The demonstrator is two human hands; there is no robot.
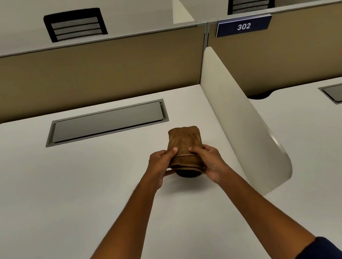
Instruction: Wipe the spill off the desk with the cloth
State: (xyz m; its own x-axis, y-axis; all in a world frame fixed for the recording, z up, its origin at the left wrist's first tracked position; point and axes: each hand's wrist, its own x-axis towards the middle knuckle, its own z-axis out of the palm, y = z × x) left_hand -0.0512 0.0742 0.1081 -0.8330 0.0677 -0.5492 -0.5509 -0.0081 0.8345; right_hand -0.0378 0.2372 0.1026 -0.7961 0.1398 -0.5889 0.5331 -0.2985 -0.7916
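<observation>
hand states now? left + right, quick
Left hand: grips the left side of the folded brown cloth.
Right hand: grips the same cloth's right side.

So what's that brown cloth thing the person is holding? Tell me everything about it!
The brown folded cloth looks soft and a bit wrinkled, like a thick towel. It is folded into several layers, with stacked edges showing at the near end. The left hand and the right hand grip that near end from either side. The far end points toward the tan partition, above or resting on the white desk; I cannot tell which.
</observation>
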